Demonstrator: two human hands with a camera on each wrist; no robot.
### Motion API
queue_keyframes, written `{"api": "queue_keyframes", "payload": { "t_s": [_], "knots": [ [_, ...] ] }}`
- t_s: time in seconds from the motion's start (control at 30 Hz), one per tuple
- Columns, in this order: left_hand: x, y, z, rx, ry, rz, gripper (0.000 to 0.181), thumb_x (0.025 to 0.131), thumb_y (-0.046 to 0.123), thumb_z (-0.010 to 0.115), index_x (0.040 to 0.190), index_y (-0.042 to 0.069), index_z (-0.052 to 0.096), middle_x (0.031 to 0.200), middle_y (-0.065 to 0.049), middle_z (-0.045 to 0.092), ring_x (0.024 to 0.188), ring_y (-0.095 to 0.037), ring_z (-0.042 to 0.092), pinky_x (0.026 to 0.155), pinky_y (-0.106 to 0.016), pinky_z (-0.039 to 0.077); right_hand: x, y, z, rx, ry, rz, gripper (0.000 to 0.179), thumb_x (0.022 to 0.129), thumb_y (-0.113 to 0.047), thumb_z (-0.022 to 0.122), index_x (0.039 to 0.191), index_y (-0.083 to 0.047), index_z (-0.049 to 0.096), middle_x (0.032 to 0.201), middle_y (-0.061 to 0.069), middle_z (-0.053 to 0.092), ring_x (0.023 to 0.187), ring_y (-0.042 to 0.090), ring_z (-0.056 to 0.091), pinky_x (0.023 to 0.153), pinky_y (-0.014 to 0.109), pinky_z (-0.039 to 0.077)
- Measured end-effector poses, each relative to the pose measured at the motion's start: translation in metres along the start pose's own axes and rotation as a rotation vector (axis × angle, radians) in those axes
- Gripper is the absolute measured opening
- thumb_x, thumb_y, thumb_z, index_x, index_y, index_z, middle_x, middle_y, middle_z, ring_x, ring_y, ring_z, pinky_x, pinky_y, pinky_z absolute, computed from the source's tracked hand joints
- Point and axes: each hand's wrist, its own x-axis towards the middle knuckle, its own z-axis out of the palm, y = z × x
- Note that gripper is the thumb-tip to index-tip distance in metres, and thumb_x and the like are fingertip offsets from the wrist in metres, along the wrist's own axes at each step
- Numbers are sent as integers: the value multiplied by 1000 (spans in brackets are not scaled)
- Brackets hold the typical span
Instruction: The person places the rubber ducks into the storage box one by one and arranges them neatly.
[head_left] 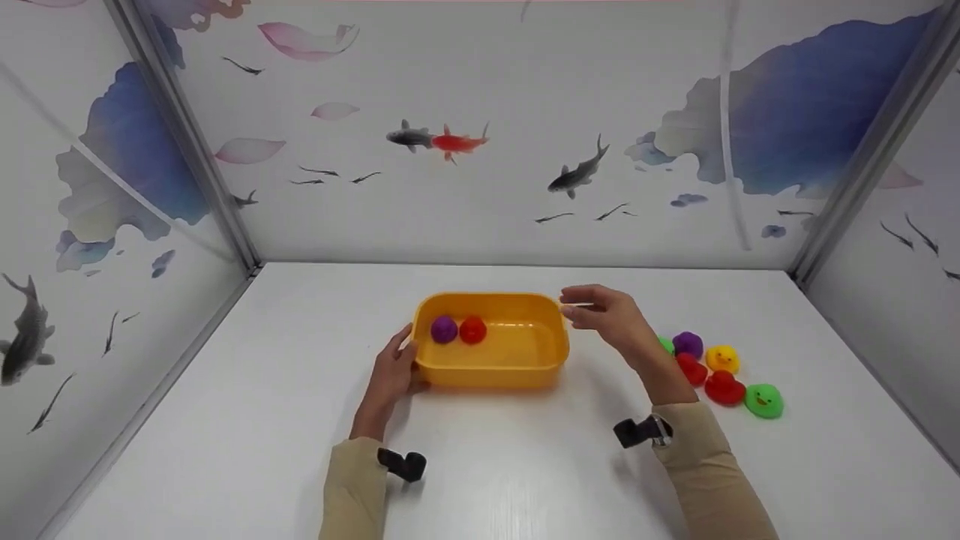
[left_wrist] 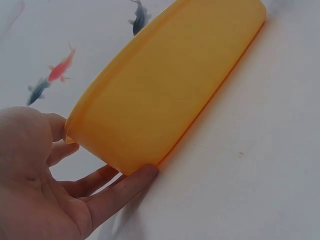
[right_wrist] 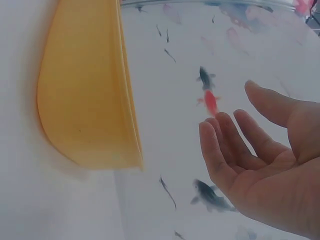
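A yellow plastic basin (head_left: 491,379) stands on the white table. Inside, toward its left end, are a round purple toy (head_left: 444,329) and a round red toy (head_left: 472,330). My left hand (head_left: 392,371) holds the basin's left end; in the left wrist view its fingers (left_wrist: 120,195) reach from the rim down to the bottom edge. Beside the right end, my right hand (head_left: 604,315) hangs in the air with loosely bent fingers and nothing in them. The right wrist view shows a gap between that hand (right_wrist: 265,160) and the basin (right_wrist: 85,95).
Right of my right forearm lie several small toy ducks, among them a yellow duck (head_left: 722,359), a red duck (head_left: 724,388), a green duck (head_left: 764,401) and a purple toy (head_left: 688,345). White panels printed with fish (head_left: 577,171) enclose the table at the back and sides.
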Motion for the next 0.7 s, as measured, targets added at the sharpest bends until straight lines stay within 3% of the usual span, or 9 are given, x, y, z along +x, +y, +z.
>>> {"api": "queue_keyframes", "payload": {
  "t_s": [0.23,0.4,0.5,0.7],
  "knots": [
    [0,3,-2,-2,8,7,51,109,33,40,158,28,30,142,-16,55,94,-19,66,82,-34,62,-4,15,-45,8,80,73,62,93,-47,66,146,-18,51,148,7,53,129,25,59,112,36,46],
    [-2,1,-3,21,5,18,52,109,33,39,159,27,29,147,-17,53,98,-19,66,83,-35,62,-12,31,-76,54,121,110,68,93,-51,64,149,-16,47,151,11,50,132,30,56,121,50,34],
    [-2,0,-1,26,7,14,52,109,33,40,159,27,29,147,-17,52,99,-20,65,84,-35,62,-16,42,-88,60,161,156,69,94,-51,62,150,-16,44,154,12,46,136,33,53,122,53,31],
    [-1,-1,1,18,6,6,51,109,31,40,159,27,30,145,-18,54,95,-19,66,82,-34,62,-21,66,-107,59,233,203,71,95,-53,59,152,-14,41,157,14,43,141,33,47,120,44,37]
  ]
}}
